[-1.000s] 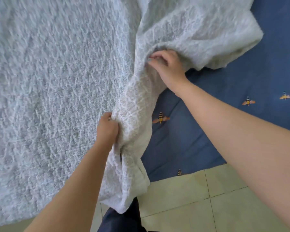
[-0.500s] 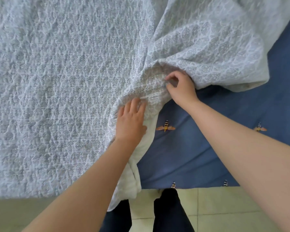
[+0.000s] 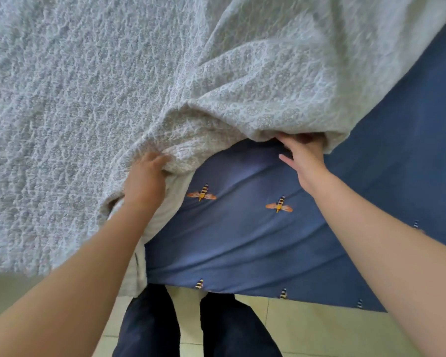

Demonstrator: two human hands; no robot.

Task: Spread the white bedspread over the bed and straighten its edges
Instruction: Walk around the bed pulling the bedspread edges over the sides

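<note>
Gripping quilted white bedspread point(image 3: 113, 86) (bunched, puckered), left hand point(image 3: 144, 181), right hand point(image 3: 304, 158)

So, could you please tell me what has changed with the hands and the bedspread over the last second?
The right hand slid rightward along the white bedspread edge, fingers tucked underneath. The left hand released its bunched grip and regripped the fold higher up. The blue bee-print sheet remains uncovered.

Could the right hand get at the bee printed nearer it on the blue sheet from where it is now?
Probably yes. The right hand is at the bedspread fold just above the bare blue sheet, and the bee lies uncovered below it, with no fabric or arm between them.
</note>
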